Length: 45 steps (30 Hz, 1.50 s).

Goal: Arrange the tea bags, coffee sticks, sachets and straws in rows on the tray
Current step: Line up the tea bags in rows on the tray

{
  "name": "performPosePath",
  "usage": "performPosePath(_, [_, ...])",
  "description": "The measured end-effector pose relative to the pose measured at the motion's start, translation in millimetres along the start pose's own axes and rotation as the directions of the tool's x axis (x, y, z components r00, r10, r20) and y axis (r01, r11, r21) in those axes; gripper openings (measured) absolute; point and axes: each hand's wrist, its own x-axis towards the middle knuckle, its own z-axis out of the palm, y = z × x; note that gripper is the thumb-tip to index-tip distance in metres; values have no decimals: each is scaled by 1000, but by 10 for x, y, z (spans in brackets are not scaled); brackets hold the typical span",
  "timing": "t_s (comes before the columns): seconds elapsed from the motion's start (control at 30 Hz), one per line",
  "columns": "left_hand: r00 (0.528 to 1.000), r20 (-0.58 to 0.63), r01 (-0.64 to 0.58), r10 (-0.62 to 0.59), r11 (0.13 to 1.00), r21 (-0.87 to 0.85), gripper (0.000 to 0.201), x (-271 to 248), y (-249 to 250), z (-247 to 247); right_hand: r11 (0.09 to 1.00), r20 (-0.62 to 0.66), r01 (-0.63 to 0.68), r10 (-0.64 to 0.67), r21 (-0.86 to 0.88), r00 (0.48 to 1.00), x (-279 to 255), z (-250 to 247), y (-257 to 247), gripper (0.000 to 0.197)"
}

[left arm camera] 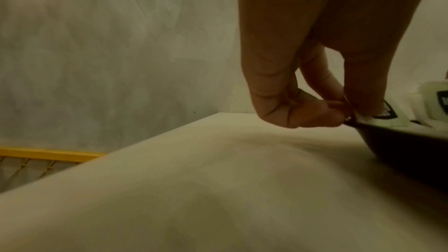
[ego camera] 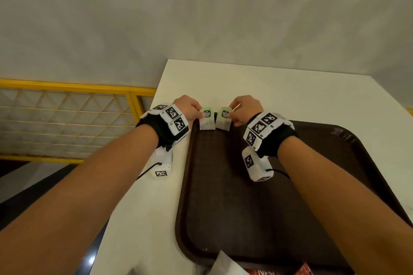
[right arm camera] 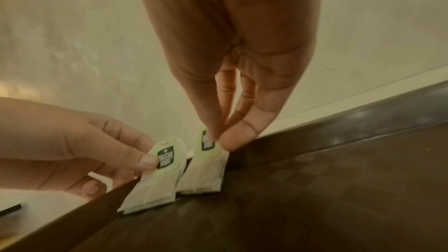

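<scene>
Two white tea bags with green tags lie side by side at the far left corner of the brown tray (ego camera: 245,196), tags leaning on its far rim. My left hand (ego camera: 199,115) pinches the tag of the left tea bag (ego camera: 206,121). My right hand (ego camera: 232,116) pinches the tag of the right tea bag (ego camera: 224,120). In the right wrist view the right hand (right arm camera: 218,139) holds the right tea bag (right arm camera: 206,171) by thumb and finger, and the left hand (right arm camera: 145,162) grips the left tea bag (right arm camera: 155,189). In the left wrist view the left hand (left arm camera: 351,110) sits at the tray rim (left arm camera: 400,141).
The tray lies on a white table (ego camera: 290,87) against a grey wall. A yellow mesh railing (ego camera: 67,118) runs past the table's left edge. A white paper packet (ego camera: 225,263) and a red sachet (ego camera: 290,271) lie at the tray's near edge. The tray's middle is bare.
</scene>
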Motion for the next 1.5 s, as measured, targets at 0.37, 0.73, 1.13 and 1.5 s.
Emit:
performPosePath(0.37, [966,-82,-225,247,950,215,38,-160,-13,101,999,-64,39,-37,25,997,-46,49,124,27])
performPosePath(0.73, [970,-42,-201,238,891,407,20,-117,-41,186,916,92,162,-137,-367,986,-112,164,22,20])
performPosePath(1.13, [963,-90,-185,252,871,455,16,-147,-4,207,902,99,135,-103,-411,990,-105,126,40,27])
performPosePath(1.5, [960,-104,-179,259,857,483,14,-141,1,230,929,84,111,-87,-352,993,-114,146,81,36])
